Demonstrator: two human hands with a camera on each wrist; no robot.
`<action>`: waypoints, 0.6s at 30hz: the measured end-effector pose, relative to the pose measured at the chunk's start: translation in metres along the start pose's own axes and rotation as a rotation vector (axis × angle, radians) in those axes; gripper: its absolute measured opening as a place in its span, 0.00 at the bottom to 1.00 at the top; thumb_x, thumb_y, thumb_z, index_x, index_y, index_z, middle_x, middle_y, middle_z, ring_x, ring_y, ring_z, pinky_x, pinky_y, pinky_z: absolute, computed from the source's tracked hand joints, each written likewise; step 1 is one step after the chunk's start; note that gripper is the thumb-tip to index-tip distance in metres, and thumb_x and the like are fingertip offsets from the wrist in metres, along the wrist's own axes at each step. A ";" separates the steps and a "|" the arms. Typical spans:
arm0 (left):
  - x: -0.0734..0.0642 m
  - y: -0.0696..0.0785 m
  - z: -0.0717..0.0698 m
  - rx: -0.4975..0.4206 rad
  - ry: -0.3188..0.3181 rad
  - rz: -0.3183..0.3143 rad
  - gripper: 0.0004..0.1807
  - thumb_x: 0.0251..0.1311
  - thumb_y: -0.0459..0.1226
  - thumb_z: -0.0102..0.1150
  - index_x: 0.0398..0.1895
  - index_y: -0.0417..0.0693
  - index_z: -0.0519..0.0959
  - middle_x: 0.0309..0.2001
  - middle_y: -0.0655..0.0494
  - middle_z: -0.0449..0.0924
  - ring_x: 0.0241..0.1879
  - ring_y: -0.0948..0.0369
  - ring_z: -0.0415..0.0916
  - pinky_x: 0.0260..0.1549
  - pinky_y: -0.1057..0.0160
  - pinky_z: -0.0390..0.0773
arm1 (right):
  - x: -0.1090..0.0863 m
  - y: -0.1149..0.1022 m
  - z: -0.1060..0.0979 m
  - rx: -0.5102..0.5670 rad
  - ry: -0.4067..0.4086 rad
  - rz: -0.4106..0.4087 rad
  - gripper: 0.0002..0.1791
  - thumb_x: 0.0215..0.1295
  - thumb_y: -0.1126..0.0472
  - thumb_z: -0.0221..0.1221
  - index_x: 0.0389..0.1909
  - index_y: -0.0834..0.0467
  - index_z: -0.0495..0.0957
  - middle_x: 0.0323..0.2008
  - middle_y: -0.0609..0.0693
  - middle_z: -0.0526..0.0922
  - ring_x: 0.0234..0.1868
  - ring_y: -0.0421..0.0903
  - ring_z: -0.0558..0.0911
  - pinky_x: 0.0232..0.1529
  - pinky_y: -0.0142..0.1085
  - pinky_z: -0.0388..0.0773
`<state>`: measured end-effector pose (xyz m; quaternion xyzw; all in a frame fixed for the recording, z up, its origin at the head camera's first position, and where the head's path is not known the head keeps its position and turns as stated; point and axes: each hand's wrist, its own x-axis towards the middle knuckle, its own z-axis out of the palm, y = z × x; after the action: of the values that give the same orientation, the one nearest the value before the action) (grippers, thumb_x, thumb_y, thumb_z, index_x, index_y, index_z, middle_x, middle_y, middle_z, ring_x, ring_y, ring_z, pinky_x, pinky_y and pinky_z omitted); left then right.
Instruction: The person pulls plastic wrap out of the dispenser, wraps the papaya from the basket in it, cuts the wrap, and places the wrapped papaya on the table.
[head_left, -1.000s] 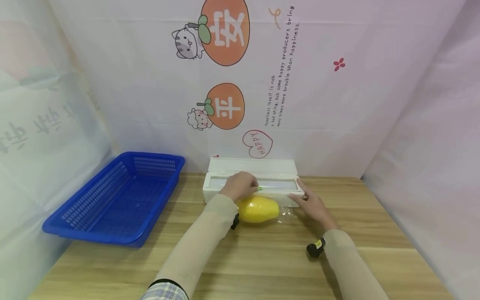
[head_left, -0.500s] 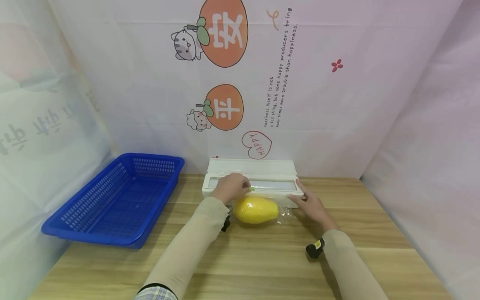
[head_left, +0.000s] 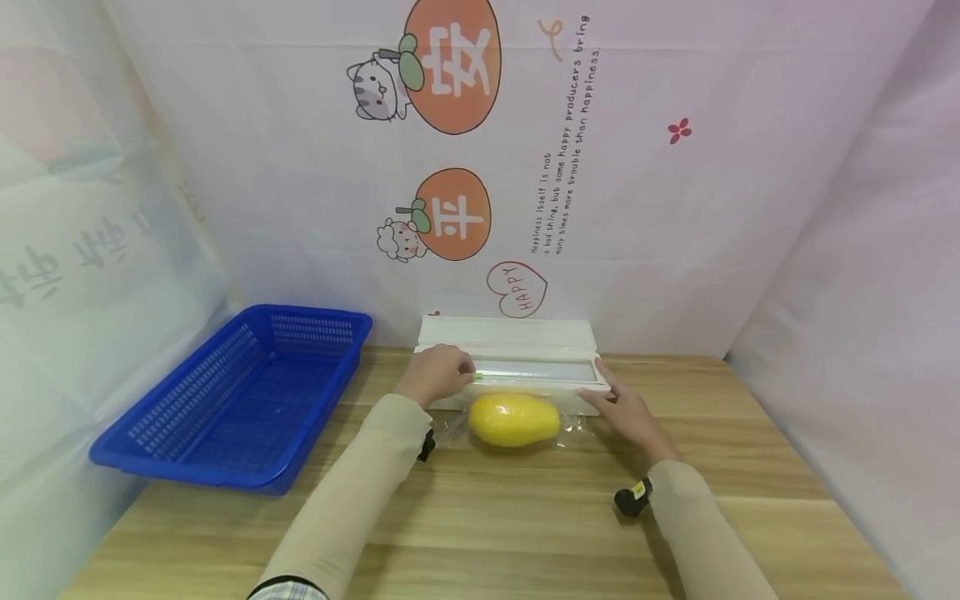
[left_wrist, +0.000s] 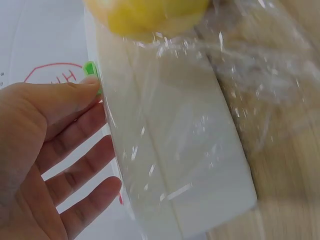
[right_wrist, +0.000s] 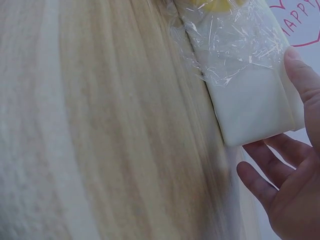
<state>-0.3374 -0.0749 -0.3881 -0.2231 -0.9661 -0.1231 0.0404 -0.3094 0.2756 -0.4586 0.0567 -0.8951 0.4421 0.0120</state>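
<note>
A white cling film dispenser (head_left: 534,371) lies against the back wall with its lid (head_left: 506,333) raised. My left hand (head_left: 437,372) pinches the small green slide cutter (left_wrist: 90,70) at the dispenser's front edge, left of its middle. The other fingers of that hand are loosely bent beside the box. At the right end, my right hand (head_left: 626,414) grips the dispenser, with the thumb along its top edge and fingers against its end. A yellow oblong fruit (head_left: 513,419) lies in front, wrapped in clear film (right_wrist: 225,55) that drapes over the box front.
A blue plastic basket (head_left: 277,442) with slotted sides stands on the left of the wooden table (head_left: 525,533). White printed cloth (head_left: 637,217) hangs behind and at both sides. Small black wrist cameras are strapped at both sleeves.
My left hand has slid leftward along the dispenser's front edge with the green slide cutter, uncovering more of the fruit and film. The right hand stays at the box's right end.
</note>
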 end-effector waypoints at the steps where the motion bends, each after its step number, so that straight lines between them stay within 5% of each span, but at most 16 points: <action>1: -0.001 -0.002 -0.001 0.002 0.001 0.007 0.08 0.67 0.45 0.64 0.43 0.57 0.88 0.44 0.63 0.85 0.43 0.61 0.80 0.43 0.55 0.80 | 0.000 0.000 0.000 0.002 0.001 -0.004 0.47 0.68 0.35 0.57 0.80 0.42 0.46 0.70 0.69 0.63 0.56 0.60 0.77 0.56 0.53 0.75; 9: -0.005 -0.020 -0.003 0.001 -0.011 -0.003 0.08 0.66 0.45 0.64 0.44 0.56 0.87 0.44 0.62 0.85 0.45 0.60 0.80 0.46 0.55 0.80 | 0.001 0.004 -0.002 0.002 0.000 -0.006 0.47 0.68 0.34 0.57 0.80 0.40 0.45 0.71 0.69 0.63 0.55 0.58 0.77 0.55 0.52 0.76; 18: -0.010 -0.024 -0.006 0.020 -0.019 -0.019 0.09 0.67 0.46 0.63 0.44 0.57 0.87 0.45 0.63 0.85 0.45 0.61 0.80 0.47 0.54 0.80 | 0.002 0.006 -0.001 0.013 0.002 -0.027 0.47 0.67 0.35 0.58 0.80 0.41 0.46 0.71 0.68 0.62 0.55 0.59 0.78 0.55 0.53 0.76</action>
<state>-0.3386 -0.1018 -0.3885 -0.2145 -0.9698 -0.1118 0.0324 -0.3125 0.2799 -0.4629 0.0684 -0.8914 0.4477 0.0184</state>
